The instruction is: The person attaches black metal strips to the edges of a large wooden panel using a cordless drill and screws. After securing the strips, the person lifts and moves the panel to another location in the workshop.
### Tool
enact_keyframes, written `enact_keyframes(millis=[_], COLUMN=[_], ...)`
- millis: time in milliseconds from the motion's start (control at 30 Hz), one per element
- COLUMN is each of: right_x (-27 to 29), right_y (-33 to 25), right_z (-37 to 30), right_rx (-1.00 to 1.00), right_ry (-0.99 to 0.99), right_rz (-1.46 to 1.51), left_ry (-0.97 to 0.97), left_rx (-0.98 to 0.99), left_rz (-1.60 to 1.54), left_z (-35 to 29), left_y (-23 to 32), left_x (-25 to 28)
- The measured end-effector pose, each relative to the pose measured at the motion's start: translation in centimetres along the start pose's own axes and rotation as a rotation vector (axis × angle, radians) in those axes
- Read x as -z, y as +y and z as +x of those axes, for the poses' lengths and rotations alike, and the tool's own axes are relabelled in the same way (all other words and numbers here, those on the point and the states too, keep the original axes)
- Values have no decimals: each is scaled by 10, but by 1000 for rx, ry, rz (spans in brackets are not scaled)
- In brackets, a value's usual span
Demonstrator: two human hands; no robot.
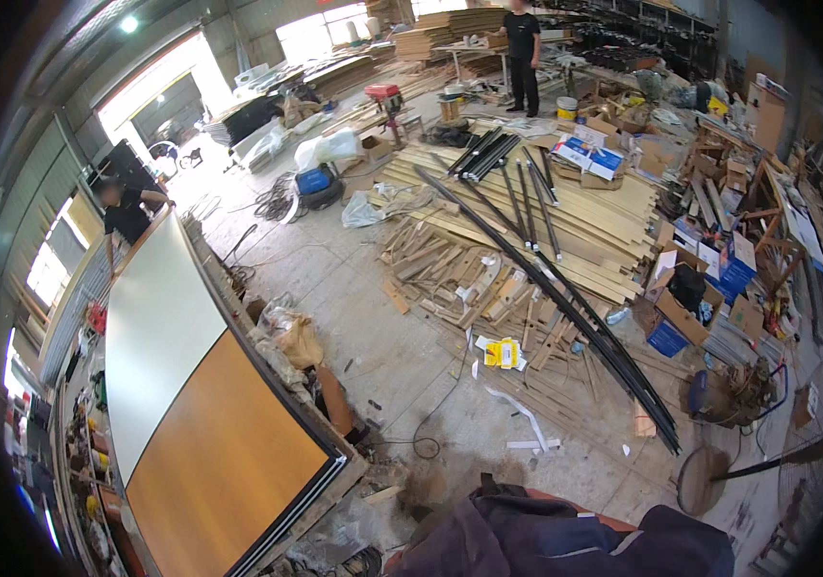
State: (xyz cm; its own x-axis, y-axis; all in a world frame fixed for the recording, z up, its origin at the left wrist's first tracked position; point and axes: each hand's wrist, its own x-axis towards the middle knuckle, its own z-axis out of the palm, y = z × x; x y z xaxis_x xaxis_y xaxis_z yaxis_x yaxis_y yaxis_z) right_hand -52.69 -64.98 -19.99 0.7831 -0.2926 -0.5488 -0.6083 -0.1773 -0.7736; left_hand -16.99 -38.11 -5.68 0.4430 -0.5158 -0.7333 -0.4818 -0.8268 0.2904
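Neither of my hands shows in the head view. Dark navy cloth [565, 539] fills the lower edge, with a reddish strip along its top that I cannot make out. To the left stands a long workbench bearing large panels, one pale white-green [166, 308] and one orange-brown wood-coloured [224, 452]. Dark edging and several thin silvery strips run along the near corner of the brown panel. At the bench's far end a person in dark clothes [127, 216] leans over with an arm on the panel's edge.
Long black bars [575, 317] lie across pale wooden planks [623, 216] and scrap wood on the floor. Open cardboard boxes [681, 298] crowd the right. A yellow packet [503, 353] lies mid-floor. Another person [522, 58] stands far back near stacked boards [435, 40].
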Motion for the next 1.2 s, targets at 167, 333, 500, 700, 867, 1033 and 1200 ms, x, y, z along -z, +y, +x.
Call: enact_keyframes(millis=[167, 333, 500, 700, 867, 1033, 1200], right_x=[30, 8, 4, 15, 33, 40, 19], right_y=[-32, -62, -113, -128, -126, -139, -184], right_z=[-13, -24, -21, -29, -41, -44, -12], right_rx=[31, -41, -69, -2, -11, 21, 167], right_ry=[45, 67, -7, 24, 72, 70, -25], right_rz=[-55, 23, 161, 186, 159, 221, 318], left_ry=[40, 50, 61, 65, 78, 96, 98], left_rx=[-59, -45, -50, -67, -56, -19, 43], left_rz=[-100, -119, -152, -190, -259, -294, -286], left_z=[32, 27, 30, 29, 26, 11, -2], left_y=[13, 5, 2, -4, -21, -51, -74], left_x=[-8, -1, 1, 3, 0, -9, -11])
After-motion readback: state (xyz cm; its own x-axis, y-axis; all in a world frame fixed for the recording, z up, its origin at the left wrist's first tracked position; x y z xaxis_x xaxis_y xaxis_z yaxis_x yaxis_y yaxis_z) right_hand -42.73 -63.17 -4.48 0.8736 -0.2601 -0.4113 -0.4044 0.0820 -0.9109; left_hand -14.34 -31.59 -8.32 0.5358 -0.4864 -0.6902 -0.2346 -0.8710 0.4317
